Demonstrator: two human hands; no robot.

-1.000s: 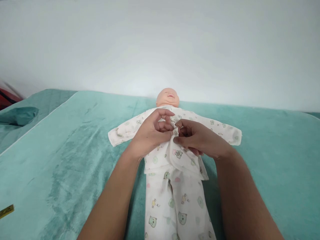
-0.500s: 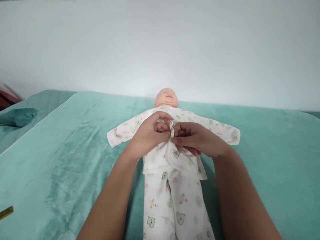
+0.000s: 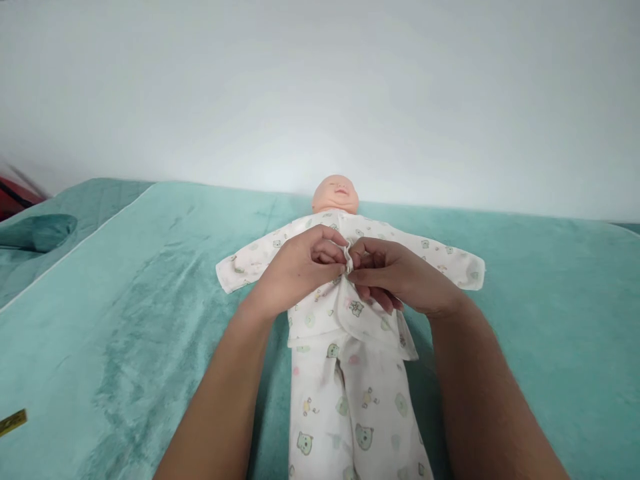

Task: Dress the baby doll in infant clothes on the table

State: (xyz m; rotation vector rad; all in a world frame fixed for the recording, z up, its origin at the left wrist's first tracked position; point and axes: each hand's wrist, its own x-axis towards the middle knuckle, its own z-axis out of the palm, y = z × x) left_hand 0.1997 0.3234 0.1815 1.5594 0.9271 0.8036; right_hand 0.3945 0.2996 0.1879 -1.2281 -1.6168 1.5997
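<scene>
A baby doll [image 3: 336,193] lies on its back, its arms stretched out to both sides. It is dressed in a white baby shirt [image 3: 313,320] with small animal prints and matching trousers [image 3: 325,413]. Over the doll's chest, my left hand [image 3: 310,267] pinches the shirt's front edge between thumb and fingers. Facing it, my right hand [image 3: 390,273] is closed on the same gathered edge from the other side. The cloth between my fingertips is bunched and raised. Any fastener there is hidden by my fingers. Below, the lower front flap hangs loose over the trousers' waist.
A teal plush cover [image 3: 150,300] spreads under the doll. Behind its head rises a white wall [image 3: 320,87]. A yellow strip with dark marks [image 3: 13,423] lies at the left edge, and something red [image 3: 17,199] shows at the far left.
My fingertips have come slightly closer together on the shirt's edge, and my right hand has lifted a little. The whole view has shifted slightly.
</scene>
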